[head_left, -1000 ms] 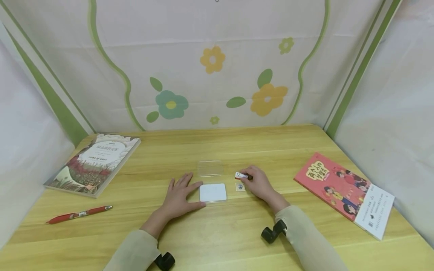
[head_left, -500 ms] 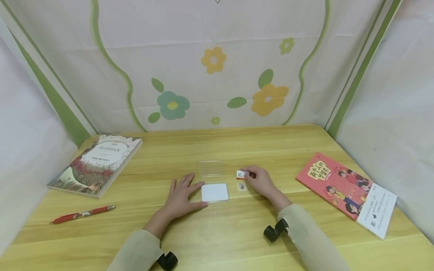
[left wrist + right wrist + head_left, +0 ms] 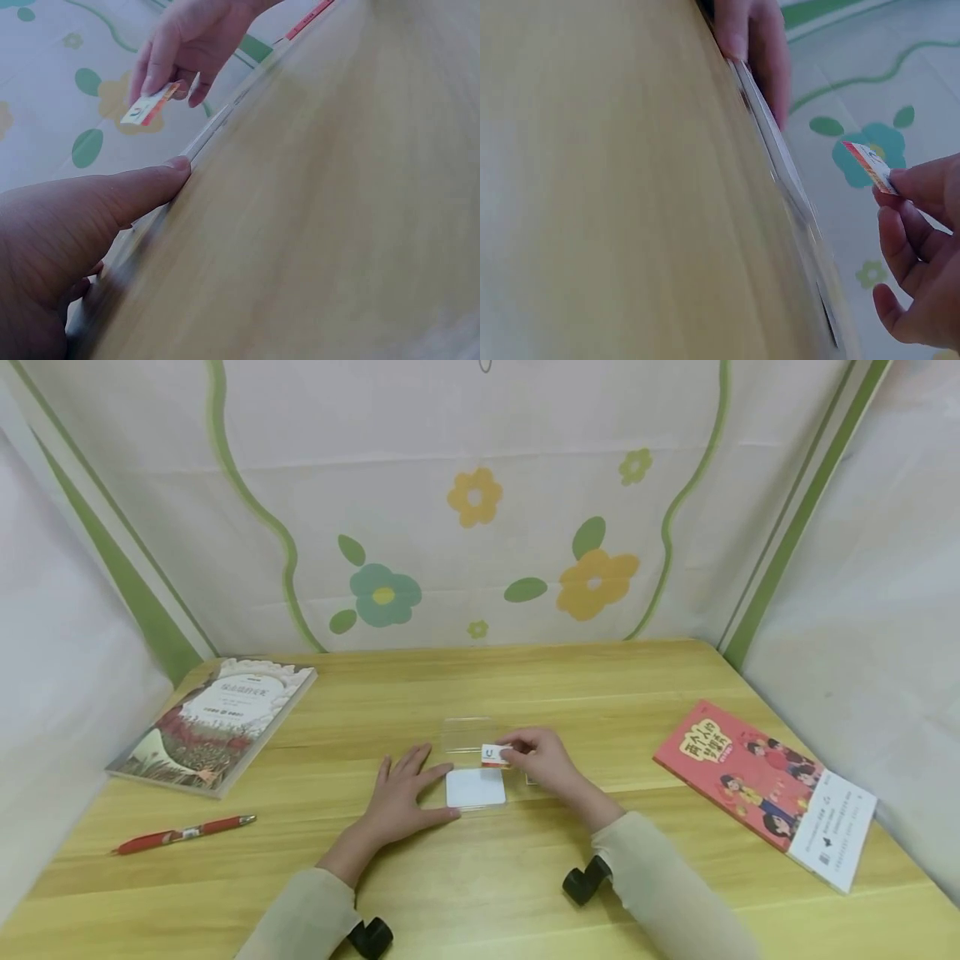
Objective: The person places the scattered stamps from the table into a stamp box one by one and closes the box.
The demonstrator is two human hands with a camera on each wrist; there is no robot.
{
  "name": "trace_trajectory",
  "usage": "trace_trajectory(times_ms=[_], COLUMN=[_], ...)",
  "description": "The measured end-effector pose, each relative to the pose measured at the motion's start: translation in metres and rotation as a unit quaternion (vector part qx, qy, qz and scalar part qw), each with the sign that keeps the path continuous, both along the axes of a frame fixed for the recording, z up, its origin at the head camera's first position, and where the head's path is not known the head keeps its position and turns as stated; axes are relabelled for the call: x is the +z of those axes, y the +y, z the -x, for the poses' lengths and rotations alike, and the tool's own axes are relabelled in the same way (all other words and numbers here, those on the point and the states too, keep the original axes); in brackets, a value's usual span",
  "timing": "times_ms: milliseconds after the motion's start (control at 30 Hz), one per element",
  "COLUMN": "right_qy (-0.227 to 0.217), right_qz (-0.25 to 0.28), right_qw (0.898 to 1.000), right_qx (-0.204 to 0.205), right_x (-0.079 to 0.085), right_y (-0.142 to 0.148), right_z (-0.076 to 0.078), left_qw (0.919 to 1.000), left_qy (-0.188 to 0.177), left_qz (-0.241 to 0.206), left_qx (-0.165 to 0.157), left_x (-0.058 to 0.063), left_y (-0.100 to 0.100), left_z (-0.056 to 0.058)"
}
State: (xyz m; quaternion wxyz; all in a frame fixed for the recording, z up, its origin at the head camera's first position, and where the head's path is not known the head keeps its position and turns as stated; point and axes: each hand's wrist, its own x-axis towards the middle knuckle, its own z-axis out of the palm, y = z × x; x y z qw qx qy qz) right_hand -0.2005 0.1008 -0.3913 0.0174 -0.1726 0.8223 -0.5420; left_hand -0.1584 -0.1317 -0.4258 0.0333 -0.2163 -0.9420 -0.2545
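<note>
A clear plastic case lies unfolded mid-table in the head view, its transparent lid [image 3: 467, 733] at the back and a white rectangular piece [image 3: 474, 788] in the front half. My left hand [image 3: 399, 800] rests beside it, fingers spread, with thumb and index finger touching its left side. Between thumb and fingers, my right hand [image 3: 551, 766] pinches a small white card [image 3: 492, 754] with a red-orange edge and a dark "U"-like mark. In the right wrist view this card [image 3: 871, 168] is tilted and held above the case. Some fingers of my left hand are hidden in the left wrist view.
A small pale square [image 3: 530, 780] lies partly hidden under my right hand. At the left are a picture book [image 3: 217, 722] and a red pen [image 3: 183, 835]. A pink and white book [image 3: 765, 789] lies at the right. Printed fabric walls surround the table.
My right hand has moved left with the small card, from above the pale square to over the back right part of the white piece. My left hand has stayed in place.
</note>
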Motion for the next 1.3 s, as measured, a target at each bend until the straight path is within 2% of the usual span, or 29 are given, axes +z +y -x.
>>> trace_trajectory(times_ms=[167,333,500,567,800,1300], right_qy=[0.003,0.025,0.046,0.055,0.111,0.149], right_qz=[0.007,-0.011,-0.046,-0.058,-0.099,-0.157], right_qw=[1.000,0.999,0.998,0.997,0.988,0.976], right_qx=[0.015,0.023,0.022,0.019,0.032,0.023], right_x=[0.013,0.004,-0.025,-0.033,-0.035,-0.035], right_y=[-0.025,-0.035,-0.032,-0.032,-0.034,-0.036], right_z=[-0.020,-0.029,-0.018,-0.015,-0.014,-0.013], left_qw=[1.0000,1.0000,1.0000,1.0000,1.0000,0.9999], left_qy=[0.004,0.004,0.004,0.004,0.001,0.014], left_qz=[0.004,0.003,0.002,0.003,0.004,0.006], left_qx=[0.002,0.000,-0.001,-0.001,0.001,0.000], left_x=[0.000,0.000,-0.001,-0.001,-0.002,-0.005], left_y=[0.000,0.000,0.001,0.002,0.000,-0.001], left_z=[0.000,0.000,0.000,0.001,0.001,0.003])
